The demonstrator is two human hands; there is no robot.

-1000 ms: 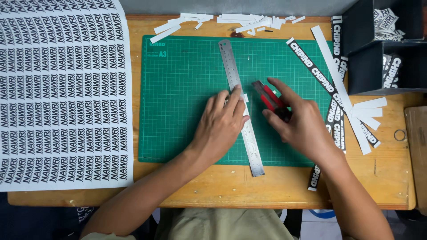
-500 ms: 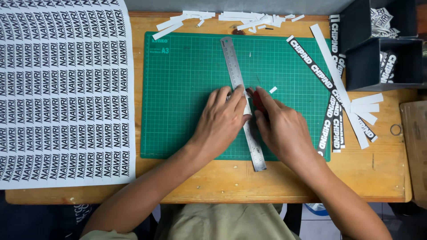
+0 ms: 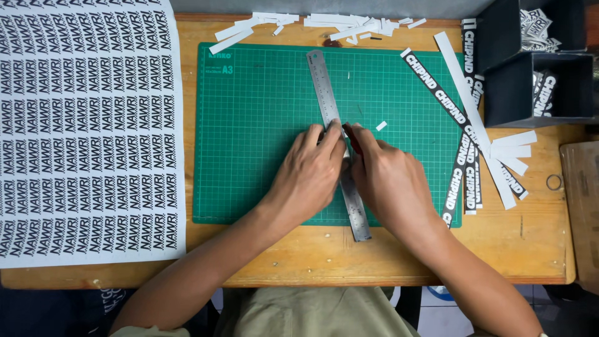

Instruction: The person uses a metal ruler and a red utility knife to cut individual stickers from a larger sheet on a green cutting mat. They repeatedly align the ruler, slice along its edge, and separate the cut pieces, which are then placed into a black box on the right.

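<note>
2 hands meeting at the middle of the green cutting mat [image 3: 262, 125], either side of a steel ruler [image 3: 326, 87] lying slantwise across it. Left hand [image 3: 309, 175] flat, fingers spread and pressed on the ruler's left edge, gripping nothing. Right hand [image 3: 390, 178] loosely curled just right of the ruler, a sliver of red tool [image 3: 350, 134] showing at the fingertips; how tight the hold is, cannot tell. Left of the mat, 1 large white sheet [image 3: 87, 131] of repeated black labels in rows. On the mat's right edge, long black printed strips [image 3: 437, 93] and plain white strips [image 3: 508, 138]. Above the mat, a scatter of white offcuts [image 3: 337, 24]. Right of the mat, 2 dark open boxes [image 3: 536, 90] with cut black-and-white labels inside.
</note>
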